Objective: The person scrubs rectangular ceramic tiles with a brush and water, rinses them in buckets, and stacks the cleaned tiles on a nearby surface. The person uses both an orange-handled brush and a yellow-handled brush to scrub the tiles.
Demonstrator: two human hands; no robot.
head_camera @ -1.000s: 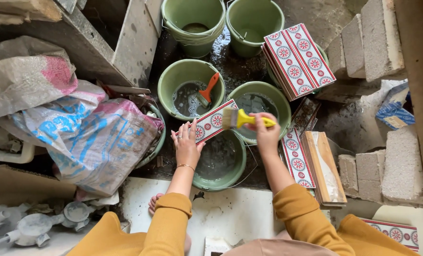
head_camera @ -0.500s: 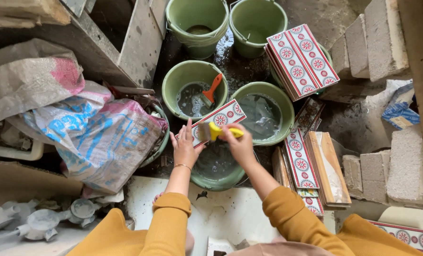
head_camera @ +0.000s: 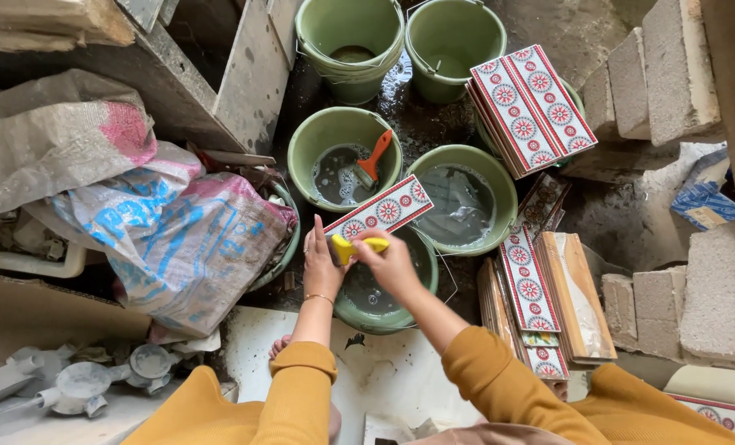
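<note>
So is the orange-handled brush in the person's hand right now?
No, the orange-handled brush lies in a green bucket of grey liquid, while the right hand holds a yellow-handled brush.

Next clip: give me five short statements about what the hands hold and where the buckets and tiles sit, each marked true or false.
1. The right hand holds a yellow-handled brush. True.
2. The left hand holds an orange scraper. False: the orange scraper lies in a green bucket; the left hand steadies a patterned tile.
3. The tile is held over a bucket of grey liquid. True.
4. A stack of patterned tiles rests on top of a bucket at upper right. True.
5. The plastic sacks lie to the right of the buckets. False: they lie to the left; blocks stand on the right.
</note>
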